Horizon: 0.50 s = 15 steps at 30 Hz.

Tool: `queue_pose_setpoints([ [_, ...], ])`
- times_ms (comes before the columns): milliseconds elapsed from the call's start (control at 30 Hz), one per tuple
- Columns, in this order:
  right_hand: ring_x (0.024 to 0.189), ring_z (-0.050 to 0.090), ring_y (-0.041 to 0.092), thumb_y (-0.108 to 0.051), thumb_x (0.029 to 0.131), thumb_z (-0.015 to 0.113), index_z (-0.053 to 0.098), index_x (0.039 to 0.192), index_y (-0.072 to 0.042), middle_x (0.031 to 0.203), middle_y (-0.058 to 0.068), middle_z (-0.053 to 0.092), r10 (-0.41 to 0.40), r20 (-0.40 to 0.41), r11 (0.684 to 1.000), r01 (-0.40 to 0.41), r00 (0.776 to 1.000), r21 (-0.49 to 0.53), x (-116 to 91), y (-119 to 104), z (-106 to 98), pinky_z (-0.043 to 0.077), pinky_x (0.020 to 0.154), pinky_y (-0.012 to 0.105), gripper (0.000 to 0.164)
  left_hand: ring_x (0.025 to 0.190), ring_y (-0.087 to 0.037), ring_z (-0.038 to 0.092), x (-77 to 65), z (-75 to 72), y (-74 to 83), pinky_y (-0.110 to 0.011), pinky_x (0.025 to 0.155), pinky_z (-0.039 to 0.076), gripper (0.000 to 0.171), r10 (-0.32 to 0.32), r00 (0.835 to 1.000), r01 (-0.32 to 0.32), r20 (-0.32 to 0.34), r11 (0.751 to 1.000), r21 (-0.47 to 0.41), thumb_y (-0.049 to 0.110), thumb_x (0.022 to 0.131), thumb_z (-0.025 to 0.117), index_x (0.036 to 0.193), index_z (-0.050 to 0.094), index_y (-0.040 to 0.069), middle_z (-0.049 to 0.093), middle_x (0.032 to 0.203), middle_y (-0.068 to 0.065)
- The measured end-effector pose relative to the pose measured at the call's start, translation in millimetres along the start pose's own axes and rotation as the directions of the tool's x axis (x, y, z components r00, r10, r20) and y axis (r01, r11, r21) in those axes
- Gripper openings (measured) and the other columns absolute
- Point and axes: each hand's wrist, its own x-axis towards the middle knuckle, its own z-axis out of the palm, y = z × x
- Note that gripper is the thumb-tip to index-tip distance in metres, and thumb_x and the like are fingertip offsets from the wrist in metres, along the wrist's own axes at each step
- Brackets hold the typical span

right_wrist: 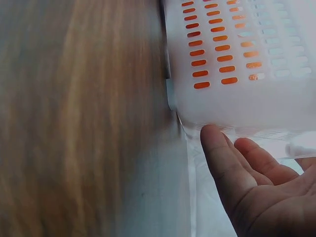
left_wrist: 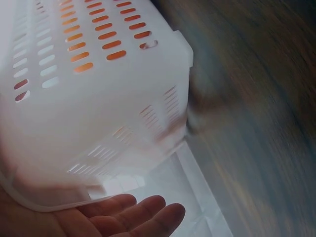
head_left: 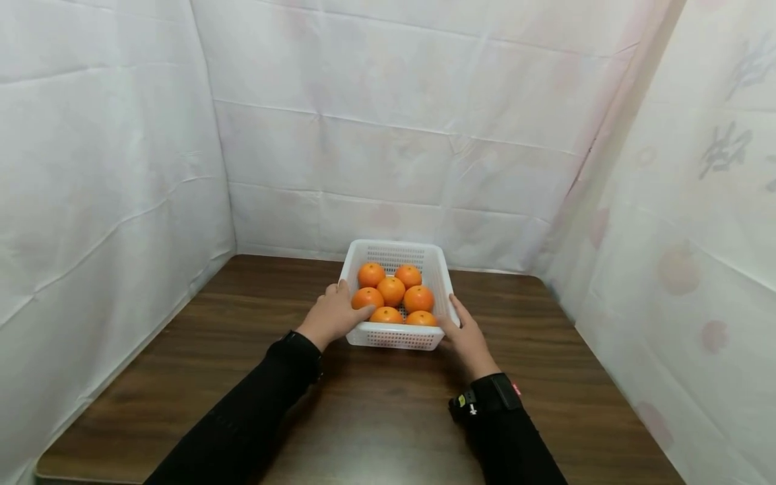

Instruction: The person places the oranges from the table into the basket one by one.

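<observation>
A white plastic basket (head_left: 397, 338) with slotted walls sits toward the table's far side, holding several oranges (head_left: 391, 291). My left hand (head_left: 332, 315) grips its left side, the thumb over the rim toward the fruit. On the opposite side, near the front right corner, my right hand (head_left: 468, 340) holds the rim with the thumb inside. Through the slots of the basket (left_wrist: 113, 94) orange patches show in the left wrist view, and fingers (left_wrist: 165, 219) lie along its outside. In the right wrist view, fingertips (right_wrist: 211, 136) touch the outer wall. Whether the basket's base touches the table is unclear.
Dark wood-grain table (head_left: 218, 350) spreads around the basket. White cloth (head_left: 388, 162) hangs close behind the table's back edge, with more cloth on the left (head_left: 109, 202) and the right (head_left: 679, 256).
</observation>
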Motion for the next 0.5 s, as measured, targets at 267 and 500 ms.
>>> queue_pose_setpoints([
  [267, 0.154, 0.038, 0.047, -0.057, 0.110, 0.046, 0.020, 0.172, -0.022, 0.173, 0.023, 0.029, -0.079, -0.036, 0.876, 0.052, 0.996, -0.479, 14.7, -43.6, -39.1, 0.035, 0.122, 0.065, 0.075, 0.146, -0.048, 0.042, 15.9, -18.4, 5.5, -0.066, 0.116, 0.041, 0.100, 0.045, 0.996, -0.049, 0.082, 0.997, 0.052, 0.076, 0.102, 0.042, 0.169, 0.023, 0.005, 0.035, 0.165, -0.027],
  [500, 0.160, 0.021, 0.051, -0.078, 0.103, 0.032, 0.015, 0.173, -0.026, 0.177, 0.020, 0.019, -0.125, -0.009, 0.557, 0.063, 0.992, -0.828, 86.3, -132.9, -39.9, 0.021, 0.126, 0.071, 0.089, 0.152, -0.044, 0.043, 86.8, -81.0, -4.6, -0.065, 0.122, 0.036, 0.079, 0.196, 0.979, -0.178, -0.062, 0.960, 0.217, 0.068, 0.107, 0.041, 0.168, 0.035, 0.018, 0.043, 0.167, -0.017],
])
